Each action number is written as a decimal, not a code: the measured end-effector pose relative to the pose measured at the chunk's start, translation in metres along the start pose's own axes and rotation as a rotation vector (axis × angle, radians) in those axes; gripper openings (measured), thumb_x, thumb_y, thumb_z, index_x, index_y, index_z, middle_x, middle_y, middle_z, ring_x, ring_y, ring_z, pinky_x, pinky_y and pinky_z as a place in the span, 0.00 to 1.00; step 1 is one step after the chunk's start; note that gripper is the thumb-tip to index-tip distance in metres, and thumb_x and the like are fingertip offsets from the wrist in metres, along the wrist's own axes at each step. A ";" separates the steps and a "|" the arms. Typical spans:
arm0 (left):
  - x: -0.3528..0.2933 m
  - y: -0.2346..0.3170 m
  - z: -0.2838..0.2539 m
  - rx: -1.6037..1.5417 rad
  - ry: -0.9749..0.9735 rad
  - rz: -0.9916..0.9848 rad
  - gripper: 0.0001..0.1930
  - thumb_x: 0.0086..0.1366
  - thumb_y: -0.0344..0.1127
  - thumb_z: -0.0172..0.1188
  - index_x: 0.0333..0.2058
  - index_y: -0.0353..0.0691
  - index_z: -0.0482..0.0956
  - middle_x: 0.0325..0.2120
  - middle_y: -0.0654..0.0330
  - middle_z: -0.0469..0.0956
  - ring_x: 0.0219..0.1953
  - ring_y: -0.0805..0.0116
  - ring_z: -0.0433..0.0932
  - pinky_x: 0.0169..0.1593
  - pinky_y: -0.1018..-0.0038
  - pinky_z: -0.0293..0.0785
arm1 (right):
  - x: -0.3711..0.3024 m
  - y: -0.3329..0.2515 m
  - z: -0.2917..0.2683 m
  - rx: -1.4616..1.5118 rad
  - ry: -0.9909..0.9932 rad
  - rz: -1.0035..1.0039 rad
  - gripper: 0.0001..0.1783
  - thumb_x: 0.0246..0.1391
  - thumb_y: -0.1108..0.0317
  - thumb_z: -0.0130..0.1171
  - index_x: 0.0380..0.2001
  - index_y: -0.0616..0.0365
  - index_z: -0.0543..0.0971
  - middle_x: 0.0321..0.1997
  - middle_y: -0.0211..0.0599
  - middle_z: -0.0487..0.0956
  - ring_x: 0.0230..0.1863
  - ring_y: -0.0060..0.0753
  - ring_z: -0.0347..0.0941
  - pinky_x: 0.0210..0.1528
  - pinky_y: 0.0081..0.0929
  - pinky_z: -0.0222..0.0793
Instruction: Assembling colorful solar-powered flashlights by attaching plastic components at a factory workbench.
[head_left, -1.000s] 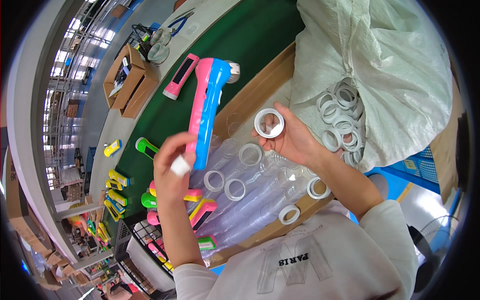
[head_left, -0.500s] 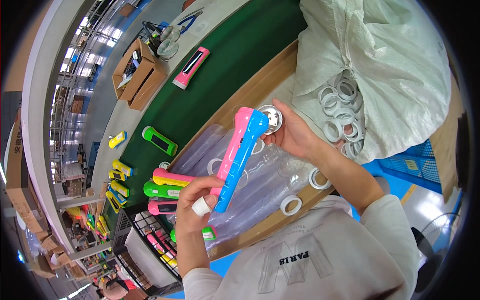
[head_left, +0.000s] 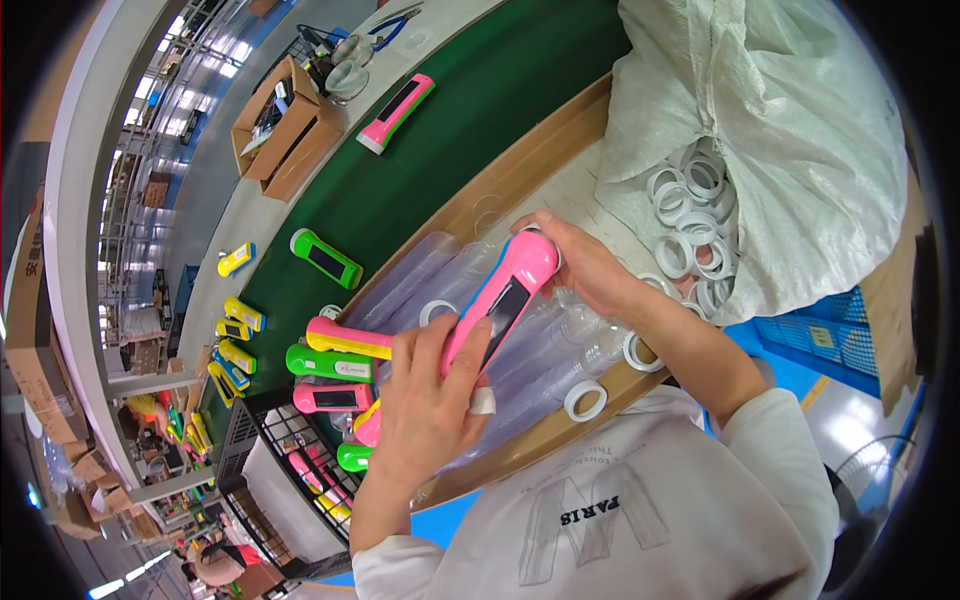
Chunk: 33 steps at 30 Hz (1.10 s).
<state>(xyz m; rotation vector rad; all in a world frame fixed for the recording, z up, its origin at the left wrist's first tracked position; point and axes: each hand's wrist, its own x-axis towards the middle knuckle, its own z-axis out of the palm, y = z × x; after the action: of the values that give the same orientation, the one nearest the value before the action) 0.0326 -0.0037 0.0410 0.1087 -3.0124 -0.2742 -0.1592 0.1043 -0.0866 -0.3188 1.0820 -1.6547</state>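
Observation:
A pink and blue flashlight [head_left: 527,270] is held at a slant over the cardboard tray, its dark panel facing up. My left hand [head_left: 425,410] wraps round its lower, narrow end; a strip of white tape circles one finger. At the wide head, my right hand [head_left: 590,268] is closed with its fingers curled against the far rim. The silver reflector there is almost wholly hidden behind the head. Beside my left hand lie a pink and yellow flashlight [head_left: 348,338], a green flashlight [head_left: 328,364] and a pink flashlight [head_left: 332,398].
Clear plastic tubes [head_left: 535,405] and loose white rings [head_left: 585,400] lie in the cardboard tray [head_left: 560,125]. A white woven sack [head_left: 780,150] spills more rings at right. The green belt [head_left: 490,100] carries further flashlights. A black basket [head_left: 262,450] stands lower left.
The flashlight has been turned so its pink, panelled side faces up, and its head has shifted right. My left hand has rolled over with it. The silver reflector has gone out of sight.

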 end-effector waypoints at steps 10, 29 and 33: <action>-0.066 -0.012 0.027 -1.855 -0.377 -0.572 0.43 0.42 0.35 0.75 0.59 0.36 0.68 0.47 0.57 0.78 0.52 0.68 0.75 0.54 0.72 0.69 | -0.073 -0.042 0.055 -0.739 -0.472 -1.209 0.23 0.65 0.56 0.41 0.54 0.61 0.70 0.51 0.50 0.73 0.55 0.50 0.69 0.55 0.35 0.65; -0.019 -0.017 0.065 -0.355 0.204 -0.081 0.31 0.51 0.30 0.68 0.55 0.37 0.70 0.39 0.47 0.77 0.31 0.52 0.79 0.33 0.65 0.76 | -0.020 -0.016 0.018 -0.437 -0.002 -0.051 0.29 0.65 0.44 0.40 0.52 0.58 0.71 0.48 0.38 0.74 0.50 0.29 0.68 0.56 0.26 0.61; -0.032 -0.020 0.057 -1.448 -0.070 -0.675 0.29 0.58 0.31 0.64 0.58 0.36 0.67 0.34 0.61 0.77 0.27 0.73 0.77 0.21 0.79 0.71 | -0.036 -0.030 0.013 -0.362 -0.142 -0.166 0.34 0.64 0.40 0.40 0.61 0.55 0.64 0.58 0.37 0.70 0.58 0.30 0.66 0.61 0.30 0.59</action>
<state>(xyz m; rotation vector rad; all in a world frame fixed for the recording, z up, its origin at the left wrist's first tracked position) 0.0583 -0.0106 -0.0221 0.8943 -1.9573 -2.2755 -0.1556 0.1299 -0.0449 -0.7683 1.2715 -1.5478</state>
